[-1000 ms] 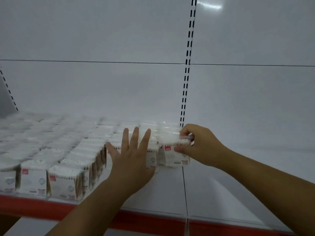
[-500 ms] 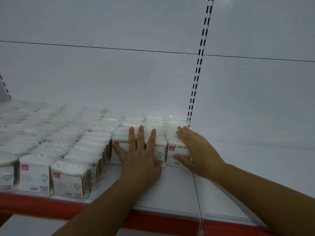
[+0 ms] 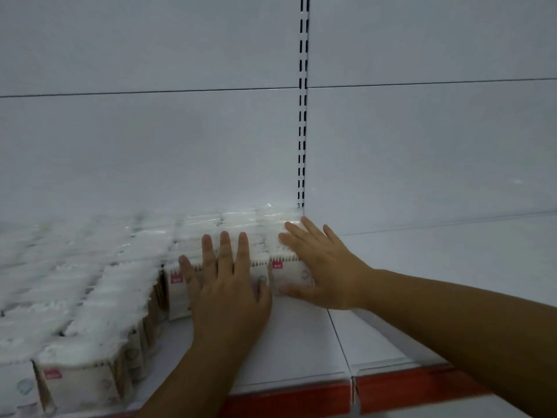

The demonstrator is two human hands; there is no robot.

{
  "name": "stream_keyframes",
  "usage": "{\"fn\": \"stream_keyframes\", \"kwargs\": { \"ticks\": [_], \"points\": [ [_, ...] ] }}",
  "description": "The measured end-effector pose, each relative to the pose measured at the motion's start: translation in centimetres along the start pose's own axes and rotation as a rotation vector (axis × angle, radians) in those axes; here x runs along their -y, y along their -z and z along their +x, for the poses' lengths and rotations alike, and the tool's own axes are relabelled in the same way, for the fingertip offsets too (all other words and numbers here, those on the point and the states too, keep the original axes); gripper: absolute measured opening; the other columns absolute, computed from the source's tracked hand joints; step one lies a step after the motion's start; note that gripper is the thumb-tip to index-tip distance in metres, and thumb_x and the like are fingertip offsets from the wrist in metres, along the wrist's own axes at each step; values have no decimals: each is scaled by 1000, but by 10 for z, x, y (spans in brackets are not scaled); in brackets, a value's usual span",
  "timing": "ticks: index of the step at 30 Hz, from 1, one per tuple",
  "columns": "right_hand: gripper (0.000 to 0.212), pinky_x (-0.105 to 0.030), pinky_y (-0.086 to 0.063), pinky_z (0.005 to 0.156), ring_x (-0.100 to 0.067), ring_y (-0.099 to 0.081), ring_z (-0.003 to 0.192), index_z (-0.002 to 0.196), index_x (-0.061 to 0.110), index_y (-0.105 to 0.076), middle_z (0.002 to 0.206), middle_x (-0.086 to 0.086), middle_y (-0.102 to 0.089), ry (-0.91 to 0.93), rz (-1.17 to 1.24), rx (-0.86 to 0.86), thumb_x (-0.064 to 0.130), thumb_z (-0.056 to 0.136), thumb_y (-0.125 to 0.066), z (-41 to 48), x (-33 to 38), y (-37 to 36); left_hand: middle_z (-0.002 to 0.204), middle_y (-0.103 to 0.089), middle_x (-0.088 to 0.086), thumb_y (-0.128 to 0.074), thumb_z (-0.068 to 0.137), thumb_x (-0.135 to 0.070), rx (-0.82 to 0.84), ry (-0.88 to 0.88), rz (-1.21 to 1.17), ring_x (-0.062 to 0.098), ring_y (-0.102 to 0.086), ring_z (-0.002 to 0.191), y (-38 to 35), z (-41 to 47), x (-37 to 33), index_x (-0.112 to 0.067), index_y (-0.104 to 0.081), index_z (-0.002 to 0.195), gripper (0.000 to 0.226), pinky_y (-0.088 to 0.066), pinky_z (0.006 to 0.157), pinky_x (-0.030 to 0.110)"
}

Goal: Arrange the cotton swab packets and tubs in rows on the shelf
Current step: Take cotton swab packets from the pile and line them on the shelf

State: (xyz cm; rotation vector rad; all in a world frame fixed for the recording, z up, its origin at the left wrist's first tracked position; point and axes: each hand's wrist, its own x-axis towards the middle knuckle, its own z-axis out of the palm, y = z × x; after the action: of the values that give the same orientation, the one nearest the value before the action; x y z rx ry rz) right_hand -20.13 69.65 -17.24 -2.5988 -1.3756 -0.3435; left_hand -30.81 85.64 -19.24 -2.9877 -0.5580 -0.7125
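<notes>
Many clear cotton swab packets (image 3: 99,285) with small red labels stand in tight rows over the left part of the white shelf (image 3: 295,342). My left hand (image 3: 226,285) lies flat with straight fingers against the front of two short rows near the middle. My right hand (image 3: 316,267) rests open on the rightmost packet (image 3: 289,273), fingers spread over its top and thumb against its front face. That row ends beside the slotted upright.
A slotted metal upright (image 3: 303,101) splits the white back panel. Bare shelf surface (image 3: 437,282) stretches right of the packets. A red price strip (image 3: 407,387) runs along the shelf's front edge. Front packets (image 3: 75,384) at the lower left reach nearly to that edge.
One second ago my right hand pinched a packet at the end of the right row. It has let go and now lies flat on it; both hands pressed the rows back.
</notes>
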Motion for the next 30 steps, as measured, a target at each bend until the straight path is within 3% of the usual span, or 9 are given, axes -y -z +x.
{"fn": "stream_keyframes", "kwargs": {
  "ticks": [3,5,7,9,13,19,25,30],
  "points": [
    [87,-37,11,115,-12,20,144,152,27,-2,160,3,13,18,100,2,70,86,-40,-6,0,15,161,7,9,-3,78,-55,70,-8,122,30,19,146,11,-1,1,-20,2,154,84,18,112,57],
    [82,-38,8,117,-13,17,145,153,26,-3,160,1,12,-4,128,-36,66,89,-37,-22,-17,32,160,-5,19,-2,76,-52,79,-74,155,38,4,147,27,0,-6,-11,-14,153,88,6,111,63],
    [79,-40,7,118,-15,17,145,153,26,-1,160,0,13,-42,-30,17,64,92,-33,-51,-50,54,158,-11,22,-14,85,-46,48,-174,137,40,-3,146,47,7,-27,-7,-22,150,77,-3,113,60],
    [76,-42,7,119,-17,17,146,153,27,-1,160,-1,12,-61,-239,120,64,93,-31,-89,-89,76,161,2,9,-20,98,-42,143,-262,47,27,10,148,63,24,-67,-18,-9,154,62,1,118,48],
    [74,-40,2,118,-19,9,147,153,26,-8,161,-3,4,-135,-308,234,62,93,-33,-179,-150,126,162,3,-1,-25,100,-51,402,-416,-70,14,5,148,89,51,-194,-20,-1,154,66,-3,118,34],
    [68,-39,3,117,-20,8,147,152,25,-13,161,-6,5,-296,-284,59,55,96,-37,-325,-228,180,162,0,-1,-22,100,-53,370,-629,-80,14,1,149,88,39,-400,-21,-2,154,66,-4,119,35],
    [64,-44,7,116,-25,9,147,151,20,-19,160,-12,3,-384,-370,124,46,97,-41,-462,-300,202,162,4,0,-21,100,-54,388,-872,-104,15,5,148,77,7,-579,-21,3,154,67,-1,119,38],
    [66,-34,10,113,-19,10,147,152,26,-14,161,-4,4,-588,-335,22,52,96,-38,-535,-364,227,162,0,3,-26,99,-54,376,-1021,-169,17,2,149,70,4,-685,-21,-2,154,68,-4,120,38]
  ]
}}
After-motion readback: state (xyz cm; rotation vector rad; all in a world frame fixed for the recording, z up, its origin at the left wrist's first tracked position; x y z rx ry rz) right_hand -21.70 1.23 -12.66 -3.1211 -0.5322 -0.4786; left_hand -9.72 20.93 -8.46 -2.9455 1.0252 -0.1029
